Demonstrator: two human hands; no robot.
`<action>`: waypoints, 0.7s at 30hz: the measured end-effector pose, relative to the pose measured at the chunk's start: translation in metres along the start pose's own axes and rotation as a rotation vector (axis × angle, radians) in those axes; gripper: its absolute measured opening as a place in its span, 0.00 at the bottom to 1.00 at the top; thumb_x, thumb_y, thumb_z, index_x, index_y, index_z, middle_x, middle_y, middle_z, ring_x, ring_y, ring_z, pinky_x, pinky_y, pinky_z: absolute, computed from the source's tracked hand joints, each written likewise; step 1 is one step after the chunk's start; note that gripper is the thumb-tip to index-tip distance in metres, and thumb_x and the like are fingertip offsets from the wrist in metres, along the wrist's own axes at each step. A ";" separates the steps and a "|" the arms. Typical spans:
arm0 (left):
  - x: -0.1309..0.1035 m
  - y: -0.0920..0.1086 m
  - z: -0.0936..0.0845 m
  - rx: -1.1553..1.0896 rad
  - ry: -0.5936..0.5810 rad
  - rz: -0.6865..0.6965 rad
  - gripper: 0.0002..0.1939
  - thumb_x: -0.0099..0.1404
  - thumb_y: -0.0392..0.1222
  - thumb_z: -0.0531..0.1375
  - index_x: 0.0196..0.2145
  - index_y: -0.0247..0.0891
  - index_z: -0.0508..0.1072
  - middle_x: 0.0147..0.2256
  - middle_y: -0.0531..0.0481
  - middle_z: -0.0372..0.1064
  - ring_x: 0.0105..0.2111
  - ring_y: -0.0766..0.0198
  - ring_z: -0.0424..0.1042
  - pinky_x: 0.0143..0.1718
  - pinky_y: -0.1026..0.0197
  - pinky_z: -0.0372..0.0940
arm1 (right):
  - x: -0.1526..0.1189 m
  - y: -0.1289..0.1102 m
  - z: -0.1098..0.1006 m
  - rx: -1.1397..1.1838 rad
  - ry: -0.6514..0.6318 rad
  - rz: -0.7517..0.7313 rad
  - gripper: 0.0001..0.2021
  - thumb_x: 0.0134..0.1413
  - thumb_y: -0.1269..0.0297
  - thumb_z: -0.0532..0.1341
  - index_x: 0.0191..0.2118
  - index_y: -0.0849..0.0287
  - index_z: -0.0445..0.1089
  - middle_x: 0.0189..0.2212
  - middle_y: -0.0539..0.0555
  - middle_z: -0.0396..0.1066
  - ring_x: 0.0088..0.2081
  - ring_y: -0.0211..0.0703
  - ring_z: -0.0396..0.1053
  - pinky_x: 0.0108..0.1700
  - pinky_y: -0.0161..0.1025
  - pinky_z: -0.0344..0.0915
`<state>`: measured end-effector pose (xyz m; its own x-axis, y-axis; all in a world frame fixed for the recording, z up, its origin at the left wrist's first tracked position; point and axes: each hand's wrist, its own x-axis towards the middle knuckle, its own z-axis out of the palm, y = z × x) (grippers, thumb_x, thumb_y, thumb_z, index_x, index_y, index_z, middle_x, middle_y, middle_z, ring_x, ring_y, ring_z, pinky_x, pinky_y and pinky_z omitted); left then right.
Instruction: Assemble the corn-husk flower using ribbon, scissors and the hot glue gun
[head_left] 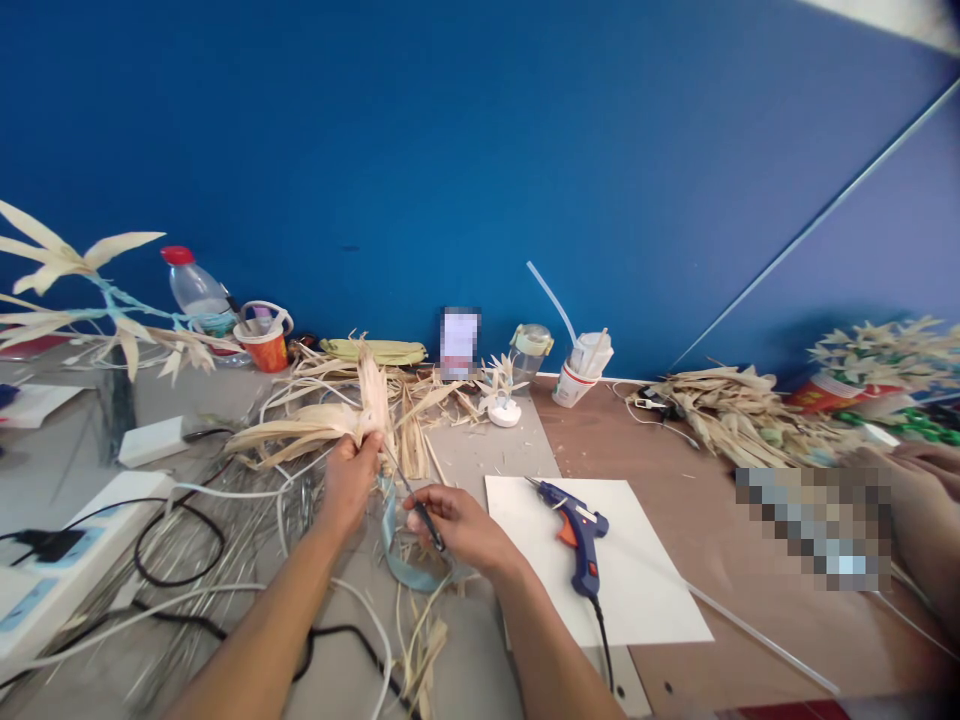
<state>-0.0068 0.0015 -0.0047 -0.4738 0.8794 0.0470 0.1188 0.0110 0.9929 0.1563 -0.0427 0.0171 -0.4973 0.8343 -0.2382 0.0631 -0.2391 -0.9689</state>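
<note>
My left hand (354, 480) is closed on the base of a dry corn husk (373, 395), whose pale leaves spread up and to the left. In my right hand (450, 520) is a thin metal tool with a dark handle (429, 522), its shaft pointing up-left to the husk beside my left fingertips. Whether its tip touches the husk is too small to tell. Below my hands lies a loop of light blue tape (409, 572) among husk scraps. A blue glue gun (585, 540) rests on a white sheet (652, 600) to the right.
A white power strip (90, 560) and tangled cables lie at left. Along the wall stand a red-capped bottle (196, 290), a red cup (264, 345), a phone (460, 343), a jar (530, 355) and a white cup (576, 385). Another person's hands (911, 500) are at far right near husks (735, 410).
</note>
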 end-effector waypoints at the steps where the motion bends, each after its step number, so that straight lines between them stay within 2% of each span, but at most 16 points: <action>1: 0.000 0.000 0.000 0.004 0.004 0.006 0.14 0.54 0.48 0.59 0.20 0.38 0.62 0.14 0.59 0.55 0.15 0.70 0.54 0.18 0.66 0.51 | 0.000 0.001 0.000 -0.006 -0.001 -0.004 0.17 0.40 0.54 0.67 0.33 0.62 0.70 0.19 0.45 0.60 0.21 0.30 0.56 0.24 0.30 0.54; 9: -0.001 0.002 -0.001 0.047 -0.006 -0.008 0.15 0.55 0.48 0.58 0.18 0.39 0.60 0.13 0.60 0.54 0.15 0.71 0.53 0.17 0.66 0.50 | 0.001 0.002 0.002 0.045 0.015 0.029 0.17 0.38 0.55 0.67 0.33 0.61 0.70 0.18 0.44 0.59 0.20 0.29 0.55 0.24 0.30 0.53; 14: -0.001 0.003 -0.001 0.050 -0.008 -0.012 0.15 0.54 0.49 0.59 0.18 0.39 0.60 0.13 0.60 0.54 0.15 0.70 0.54 0.18 0.66 0.51 | -0.002 -0.002 0.003 0.108 0.015 0.024 0.14 0.42 0.55 0.65 0.33 0.60 0.70 0.19 0.44 0.60 0.22 0.31 0.57 0.25 0.31 0.56; 21: -0.002 0.005 -0.001 0.063 0.002 0.003 0.15 0.54 0.48 0.59 0.18 0.39 0.60 0.13 0.59 0.54 0.15 0.70 0.54 0.17 0.66 0.50 | -0.002 -0.004 0.003 0.087 0.025 0.027 0.15 0.39 0.56 0.66 0.32 0.60 0.70 0.19 0.44 0.61 0.22 0.31 0.57 0.27 0.32 0.58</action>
<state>-0.0061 -0.0003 0.0002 -0.4753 0.8784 0.0505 0.1748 0.0381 0.9839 0.1547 -0.0445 0.0219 -0.4747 0.8387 -0.2668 0.0002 -0.3031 -0.9530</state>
